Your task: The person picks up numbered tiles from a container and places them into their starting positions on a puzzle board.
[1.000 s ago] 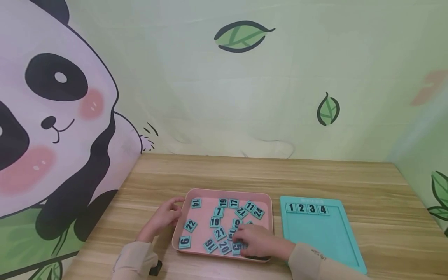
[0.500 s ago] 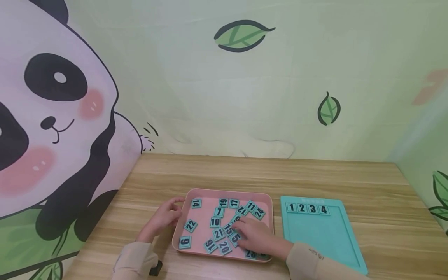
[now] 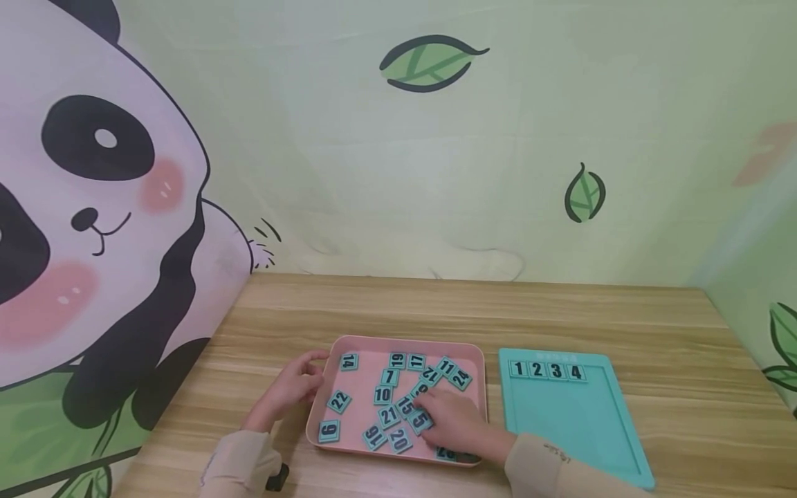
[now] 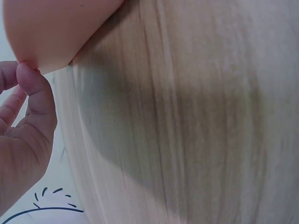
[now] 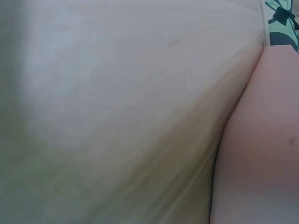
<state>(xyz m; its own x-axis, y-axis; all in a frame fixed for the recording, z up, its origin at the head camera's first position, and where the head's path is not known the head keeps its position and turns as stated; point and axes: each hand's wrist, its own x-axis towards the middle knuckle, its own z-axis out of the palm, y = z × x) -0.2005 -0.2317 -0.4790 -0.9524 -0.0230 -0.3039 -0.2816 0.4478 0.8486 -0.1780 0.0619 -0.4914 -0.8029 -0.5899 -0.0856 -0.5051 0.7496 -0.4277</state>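
Note:
In the head view a pink tray [image 3: 351, 446] holds loose teal number tiles. My left hand [image 3: 297, 380] grips its left rim, and the left wrist view shows the thumb [image 4: 35, 86] against the tray's edge. Inside the tray, my right hand [image 3: 453, 417] pinches the number 5 tile [image 3: 420, 420] between fingertips and thumb. The 15 tile [image 3: 405, 406] lies right beside it, and a further tile [image 3: 423, 389] is partly hidden by the fingers. Below the hand, the 23 tile [image 3: 445, 453] shows partly. To the right, a teal board [image 3: 569, 422] carries tiles 1, 2, 3 and 4 in its top row.
Other tiles, such as the 20 tile [image 3: 399, 440], the 22 tile [image 3: 339, 401] and the 24 tile [image 3: 460, 378], lie spread over the tray. The wooden table [image 3: 473, 304] meets a printed wall [image 3: 349, 173] behind. A small black object [image 3: 277, 477] sits by the left sleeve.
My right hand has slid the 5 tile up from the tray's front, beside the 15, and its fingers have closed on it. The 23 tile has come into view. My left hand stays put.

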